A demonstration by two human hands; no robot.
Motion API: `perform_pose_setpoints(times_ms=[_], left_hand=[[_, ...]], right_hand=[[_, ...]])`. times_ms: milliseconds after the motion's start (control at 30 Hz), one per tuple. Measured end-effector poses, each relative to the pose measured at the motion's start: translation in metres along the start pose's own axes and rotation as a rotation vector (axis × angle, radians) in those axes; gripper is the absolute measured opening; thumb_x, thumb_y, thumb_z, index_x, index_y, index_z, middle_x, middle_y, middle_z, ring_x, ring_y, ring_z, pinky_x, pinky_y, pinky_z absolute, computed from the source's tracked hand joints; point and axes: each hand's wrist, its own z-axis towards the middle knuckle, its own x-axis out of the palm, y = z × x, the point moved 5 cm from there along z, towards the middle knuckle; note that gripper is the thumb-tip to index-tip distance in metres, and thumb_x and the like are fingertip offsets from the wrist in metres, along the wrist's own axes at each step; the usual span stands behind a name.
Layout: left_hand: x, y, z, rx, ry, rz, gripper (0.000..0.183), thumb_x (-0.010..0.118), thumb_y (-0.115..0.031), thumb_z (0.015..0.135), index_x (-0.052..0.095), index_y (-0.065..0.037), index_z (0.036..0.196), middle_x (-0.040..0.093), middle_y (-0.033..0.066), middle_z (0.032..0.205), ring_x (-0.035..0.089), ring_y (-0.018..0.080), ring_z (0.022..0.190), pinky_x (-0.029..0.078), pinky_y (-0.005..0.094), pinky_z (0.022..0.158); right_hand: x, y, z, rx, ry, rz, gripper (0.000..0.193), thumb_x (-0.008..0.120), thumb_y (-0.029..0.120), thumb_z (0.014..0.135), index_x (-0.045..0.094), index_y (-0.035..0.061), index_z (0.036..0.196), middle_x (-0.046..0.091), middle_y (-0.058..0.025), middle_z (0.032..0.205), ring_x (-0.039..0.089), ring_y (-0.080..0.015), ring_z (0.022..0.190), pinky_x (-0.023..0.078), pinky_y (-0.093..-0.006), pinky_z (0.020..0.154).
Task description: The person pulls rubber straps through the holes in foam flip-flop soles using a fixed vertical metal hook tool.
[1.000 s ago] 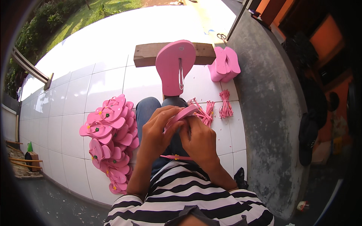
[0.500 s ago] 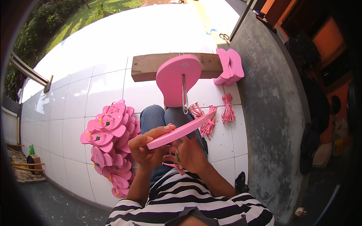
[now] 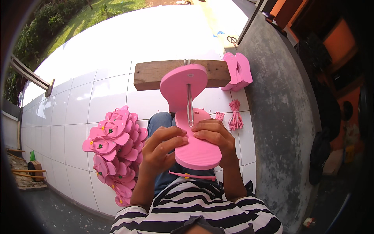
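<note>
My left hand and my right hand grip a pink flip-flop sole from both sides, fingers over its ribbed upward face. Its narrower far end lies under the tip of a bent metal wire hook; contact is hard to tell. A small pink nub shows near that end. Beyond it, another pink sole stands against a wooden block, with the hook projecting through or in front of it. Across my lap lies a pink strap with a yellow flower. The held sole's underside is hidden.
Left on the white tiles is a pile of pink flip-flops with flowered straps. To the right are a tied bundle of pink straps, several pink soles on edge, and a grey ledge. Scissors lie farther off.
The sole has turned from edge-on to flat and moved forward to the hook. My right hand has come from beneath it to its right side. The green-flowered strap below it is now out of sight.
</note>
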Motion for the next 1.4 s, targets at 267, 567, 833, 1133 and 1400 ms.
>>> perform_pose_setpoints(times_ms=[267,567,833,1133,1400], left_hand=[[0.003,0.018,0.007,-0.077,-0.069,-0.021,0.036,0.079,0.004,0.071,0.064,-0.004,0.103,0.065,0.0131,0.100,0.067,0.0226,0.082,0.055,0.0307,0.069],[-0.002,0.012,0.017,-0.105,-0.119,-0.015,0.029,0.077,0.003,0.076,0.063,-0.001,0.101,0.064,0.0142,0.099,0.066,0.0190,0.082,0.056,0.0271,0.062],[0.002,0.011,0.033,-0.509,-0.095,-0.228,0.022,0.074,0.003,0.082,0.060,0.000,0.099,0.060,0.0109,0.102,0.067,0.0131,0.084,0.062,0.0242,0.065],[0.015,0.061,0.064,-0.452,-0.298,-0.140,0.019,0.071,-0.004,0.089,0.054,0.000,0.083,0.062,0.0052,0.077,0.066,0.0119,0.075,0.056,0.0249,0.061],[0.051,0.069,-0.054,-0.597,-0.064,0.140,0.016,0.065,-0.014,0.094,0.060,0.000,0.100,0.063,0.0100,0.090,0.062,0.0195,0.080,0.050,0.0314,0.069]], right_hand=[[0.000,-0.010,-0.001,0.024,-0.158,-0.051,0.043,0.079,0.008,0.077,0.052,0.0094,0.111,0.066,-0.0117,0.109,0.065,-0.0308,0.104,0.050,-0.0421,0.090],[-0.001,-0.003,0.008,0.040,-0.140,0.016,0.042,0.078,0.011,0.080,0.053,0.0082,0.114,0.065,-0.0132,0.108,0.063,-0.0316,0.101,0.050,-0.0433,0.089],[-0.002,-0.005,0.014,0.279,-0.175,-0.256,0.060,0.079,0.025,0.083,0.048,0.0054,0.131,0.047,-0.0142,0.122,0.049,-0.0268,0.115,0.041,-0.0392,0.096],[0.007,-0.054,0.042,0.385,-0.436,-0.213,0.076,0.080,0.033,0.082,0.035,-0.0015,0.133,0.041,-0.0158,0.117,0.043,-0.0251,0.104,0.041,-0.0397,0.088],[0.054,-0.086,-0.051,0.737,-0.359,0.077,0.050,0.072,0.027,0.090,0.045,-0.0001,0.122,0.048,-0.0124,0.116,0.054,-0.0228,0.097,0.049,-0.0364,0.076]])
